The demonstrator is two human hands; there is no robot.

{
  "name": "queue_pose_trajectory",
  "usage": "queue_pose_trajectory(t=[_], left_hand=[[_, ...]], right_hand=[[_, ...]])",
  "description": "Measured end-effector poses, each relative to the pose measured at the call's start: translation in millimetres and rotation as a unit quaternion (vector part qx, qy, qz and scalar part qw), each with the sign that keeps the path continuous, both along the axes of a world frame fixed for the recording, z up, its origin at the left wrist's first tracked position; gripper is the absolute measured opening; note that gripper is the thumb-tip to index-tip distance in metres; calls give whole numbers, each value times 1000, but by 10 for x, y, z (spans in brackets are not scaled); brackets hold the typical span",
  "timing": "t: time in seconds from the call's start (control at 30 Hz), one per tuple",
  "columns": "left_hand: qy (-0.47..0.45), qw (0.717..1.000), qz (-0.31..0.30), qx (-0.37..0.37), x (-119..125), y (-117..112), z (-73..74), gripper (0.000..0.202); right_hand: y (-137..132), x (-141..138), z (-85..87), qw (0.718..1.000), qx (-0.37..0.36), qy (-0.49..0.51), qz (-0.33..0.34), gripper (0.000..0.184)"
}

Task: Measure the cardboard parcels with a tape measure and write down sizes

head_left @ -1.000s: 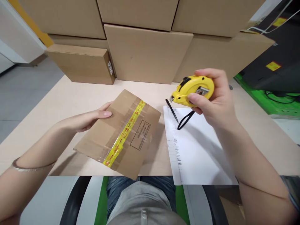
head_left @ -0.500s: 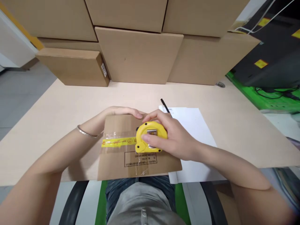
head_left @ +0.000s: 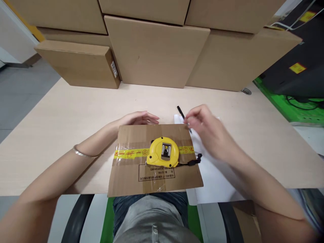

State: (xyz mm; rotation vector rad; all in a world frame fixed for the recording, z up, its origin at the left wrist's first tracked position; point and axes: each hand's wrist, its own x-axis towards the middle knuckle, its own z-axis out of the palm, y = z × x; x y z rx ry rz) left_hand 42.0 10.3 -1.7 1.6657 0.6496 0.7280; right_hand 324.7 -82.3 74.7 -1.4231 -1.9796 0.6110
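Note:
A yellow tape measure (head_left: pixel 162 153) lies on its side on a flat cardboard box (head_left: pixel 131 138), its black wrist strap trailing over the box's right edge. Resting by the box's far left edge, my left hand (head_left: pixel 138 118) has its fingers loosely stretched out and holds nothing. My right hand (head_left: pixel 206 130), slightly blurred, is beyond the box's far right corner. Its thumb and fingertips are closed around the middle of a black pen (head_left: pixel 180 110), whose two ends show on either side. White paper (head_left: pixel 215 179) lies under that hand, partly beneath the box.
Large cardboard boxes (head_left: pixel 157 50) are stacked along the back of the table (head_left: pixel 83 104). A smaller carton (head_left: pixel 76 67) stands at the back left. Dark equipment with yellow labels (head_left: pixel 297 68) sits at the right on a green surface (head_left: pixel 274 104).
My right hand has let go of the tape measure and moved right and away from me to the pen. My left hand has eased off the box's far edge. The view has shifted slightly.

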Motion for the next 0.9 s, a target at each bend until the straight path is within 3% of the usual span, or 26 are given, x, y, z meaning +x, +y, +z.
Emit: queue_pose_trajectory(t=[0.03,0.1,0.17,0.23,0.33,0.47,0.6,0.73,0.9], left_hand=[[-10,997,-24,-74,-91,2,-27,53],[-76,987,41,-135,-305,-62,-92,63],[-124,980,87,-127,-496,-226,-141,68],[-167,967,157,-106,-594,-456,-151,77],[-181,952,227,-99,-548,-812,-96,81],[-123,934,295,-160,-338,-1123,-4,74],[-175,888,309,-291,-153,-1227,41,70],[-230,855,323,-334,-29,-1224,73,66],[-240,851,337,-324,-2,-1216,83,64]], right_hand=[[92,144,-45,999,-7,-34,-31,42],[269,408,-199,983,-42,-155,-94,51],[394,579,-415,957,-116,-247,-99,53],[449,634,-641,950,-136,-263,-94,50],[463,598,-880,956,-136,-242,-91,45],[500,625,-929,969,-166,-160,-85,41],[495,793,-905,973,-209,7,-97,45],[357,844,-1035,953,-200,172,-152,51],[212,667,-1231,914,-140,301,-232,55]])
